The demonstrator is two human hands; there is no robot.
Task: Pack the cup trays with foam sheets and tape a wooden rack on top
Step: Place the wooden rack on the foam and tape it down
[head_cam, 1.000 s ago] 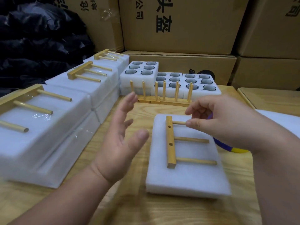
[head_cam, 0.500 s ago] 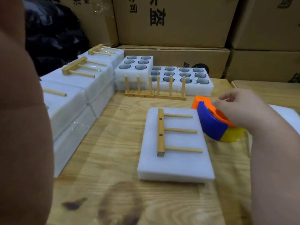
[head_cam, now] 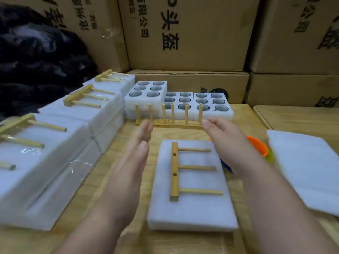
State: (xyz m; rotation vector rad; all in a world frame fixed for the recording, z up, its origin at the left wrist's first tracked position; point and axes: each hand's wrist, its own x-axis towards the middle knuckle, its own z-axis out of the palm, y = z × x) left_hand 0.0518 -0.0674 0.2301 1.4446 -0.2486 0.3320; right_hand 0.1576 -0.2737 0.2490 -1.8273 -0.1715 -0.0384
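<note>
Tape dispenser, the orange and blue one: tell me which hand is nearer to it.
Right. The right hand hangs directly in front of the tape dispenser, partly hiding it. The left hand is beyond the foam pack, to its left.

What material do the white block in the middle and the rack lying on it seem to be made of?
White block: looks like soft matte packing foam, with a faintly fuzzy surface and rounded edges. Rack: apparently unpainted light wood, possibly bamboo, with visible grain and round dowel pegs.
</note>
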